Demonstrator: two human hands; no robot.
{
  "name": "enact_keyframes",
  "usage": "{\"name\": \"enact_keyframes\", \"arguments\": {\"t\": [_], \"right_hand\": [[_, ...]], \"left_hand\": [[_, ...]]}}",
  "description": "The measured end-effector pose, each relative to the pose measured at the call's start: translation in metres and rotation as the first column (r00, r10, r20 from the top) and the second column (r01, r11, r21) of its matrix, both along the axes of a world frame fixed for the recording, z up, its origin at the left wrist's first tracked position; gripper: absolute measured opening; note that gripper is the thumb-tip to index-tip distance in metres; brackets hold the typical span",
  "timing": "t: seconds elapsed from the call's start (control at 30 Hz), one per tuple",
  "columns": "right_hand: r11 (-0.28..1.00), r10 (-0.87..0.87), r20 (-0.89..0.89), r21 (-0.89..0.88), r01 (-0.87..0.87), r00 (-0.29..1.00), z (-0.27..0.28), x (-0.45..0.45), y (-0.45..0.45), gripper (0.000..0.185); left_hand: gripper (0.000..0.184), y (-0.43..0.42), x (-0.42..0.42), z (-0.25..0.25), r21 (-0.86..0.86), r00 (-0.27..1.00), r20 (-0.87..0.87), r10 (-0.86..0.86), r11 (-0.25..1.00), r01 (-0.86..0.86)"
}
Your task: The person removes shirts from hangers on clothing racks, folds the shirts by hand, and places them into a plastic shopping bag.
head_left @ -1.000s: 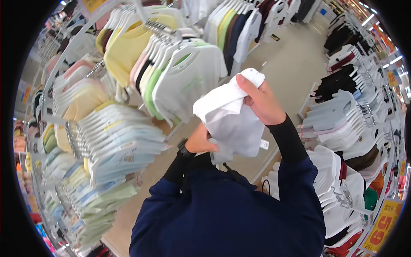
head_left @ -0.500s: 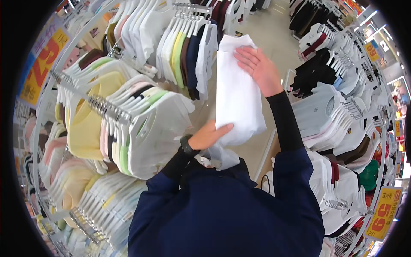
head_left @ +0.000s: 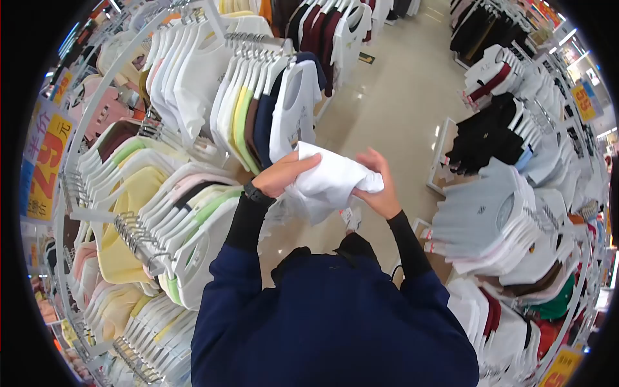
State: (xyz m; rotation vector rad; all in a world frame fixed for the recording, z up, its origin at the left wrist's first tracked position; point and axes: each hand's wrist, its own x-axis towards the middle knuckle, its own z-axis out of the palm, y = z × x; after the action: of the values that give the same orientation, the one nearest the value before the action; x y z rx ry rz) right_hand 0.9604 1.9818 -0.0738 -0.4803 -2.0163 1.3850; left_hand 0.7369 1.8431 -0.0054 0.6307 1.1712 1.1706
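Note:
Between my two hands, out in front of my chest, is a folded white garment (head_left: 335, 175), now a short compact bundle. My left hand (head_left: 284, 174), with a dark watch on the wrist, grips its left end, thumb on top and fingers hidden beneath. At the right end my right hand (head_left: 380, 187) is closed around the cloth, thumb at the near edge and fingers bent over the far side. Under the bundle hangs a crumpled, see-through plastic bag (head_left: 313, 209), partly hidden by the cloth.
Racks of hanging shirts line both sides: a yellow shirt (head_left: 132, 222) at left, grey shirts (head_left: 477, 200) at right, dark clothes (head_left: 487, 135) beyond. A tiled aisle (head_left: 387, 84) runs ahead. A price sign (head_left: 48, 161) stands at far left.
The long folded white garment has become a shorter bundle, held lower. My right hand has gone from lying flat on it to gripping its right end; my left hand has moved up.

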Motion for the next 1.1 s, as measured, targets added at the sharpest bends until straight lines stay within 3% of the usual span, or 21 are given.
{"name": "enact_keyframes", "arguments": {"t": [0.1, 0.13, 0.23, 0.4, 0.5, 0.53, 0.63, 0.67, 0.7, 0.77, 0.87, 0.93, 1.0, 1.03, 1.1], "right_hand": [[0.992, 0.12, 0.069, 0.022, -0.122, 0.99, 0.007, -0.005, 0.074, 0.047], [0.985, 0.162, 0.106, 0.036, -0.167, 0.981, 0.012, -0.004, 0.1, 0.04], [0.995, 0.076, 0.006, 0.06, -0.076, 0.997, 0.044, -0.006, 0.159, 0.028], [0.959, 0.109, -0.192, 0.277, -0.052, 0.975, 0.099, -0.032, 0.251, 0.025], [0.919, 0.102, -0.191, 0.394, -0.019, 0.976, 0.123, -0.043, 0.306, 0.025], [0.903, 0.096, -0.179, 0.43, -0.01, 0.979, 0.126, -0.045, 0.324, 0.025], [0.903, 0.197, -0.044, 0.397, -0.164, 0.979, 0.129, -0.056, 0.378, 0.023], [0.893, 0.26, -0.011, 0.383, -0.237, 0.965, 0.127, -0.065, 0.396, 0.023], [0.878, 0.325, 0.024, 0.362, -0.311, 0.945, 0.122, -0.074, 0.412, 0.023], [0.865, 0.399, 0.087, 0.294, -0.407, 0.913, 0.113, -0.09, 0.443, 0.022], [0.88, 0.416, 0.154, 0.179, -0.439, 0.896, 0.113, -0.113, 0.499, 0.022], [0.886, 0.432, 0.191, 0.09, -0.454, 0.881, 0.11, -0.122, 0.536, 0.023], [0.924, 0.364, 0.148, 0.068, -0.376, 0.92, 0.096, -0.135, 0.581, 0.024], [0.941, 0.328, 0.129, 0.039, -0.335, 0.936, 0.083, -0.137, 0.596, 0.024], [0.987, -0.134, -0.096, 0.081, 0.142, 0.986, 0.06, -0.151, 0.621, 0.02]], "left_hand": [[0.042, 0.048, -0.008, 0.006, -0.013, 0.997, 0.037, 0.071, 0.997, -0.071], [0.038, 0.065, -0.005, 0.02, -0.02, 0.993, -0.037, 0.115, 0.993, -0.116], [0.037, 0.123, -0.014, 0.02, 0.074, 0.978, -0.173, 0.119, 0.991, -0.108], [0.035, 0.205, -0.009, 0.033, 0.214, 0.889, -0.259, 0.378, 0.92, -0.329], [0.032, 0.245, -0.014, 0.047, 0.288, 0.715, -0.425, 0.556, 0.831, -0.475], [0.04, 0.262, -0.022, 0.042, 0.514, 0.563, -0.416, 0.714, 0.695, -0.502], [0.055, 0.297, -0.015, 0.074, 0.416, 0.333, -0.774, 0.539, 0.829, -0.375], [0.066, 0.318, -0.012, 0.071, 0.413, 0.362, -0.796, 0.486, 0.872, -0.262], [0.069, 0.343, -0.009, 0.053, 0.518, 0.326, -0.794, 0.514, 0.852, -0.081], [0.061, 0.395, 0.002, 0.051, 0.494, 0.222, -0.852, 0.474, 0.869, 0.04], [0.044, 0.462, -0.028, 0.059, 0.227, 0.255, -0.946, 0.202, 0.971, 0.07], [0.036, 0.501, -0.042, 0.064, 0.153, 0.27, -0.956, 0.113, 0.979, 0.132], [0.035, 0.545, -0.057, 0.066, 0.118, 0.202, -0.977, 0.074, 0.969, 0.215], [0.035, 0.568, -0.064, 0.057, 0.16, 0.25, -0.963, 0.102, 0.962, 0.223], [0.036, 0.626, -0.089, 0.028, 0.246, 0.327, -0.931, 0.161, 0.939, 0.239]]}}
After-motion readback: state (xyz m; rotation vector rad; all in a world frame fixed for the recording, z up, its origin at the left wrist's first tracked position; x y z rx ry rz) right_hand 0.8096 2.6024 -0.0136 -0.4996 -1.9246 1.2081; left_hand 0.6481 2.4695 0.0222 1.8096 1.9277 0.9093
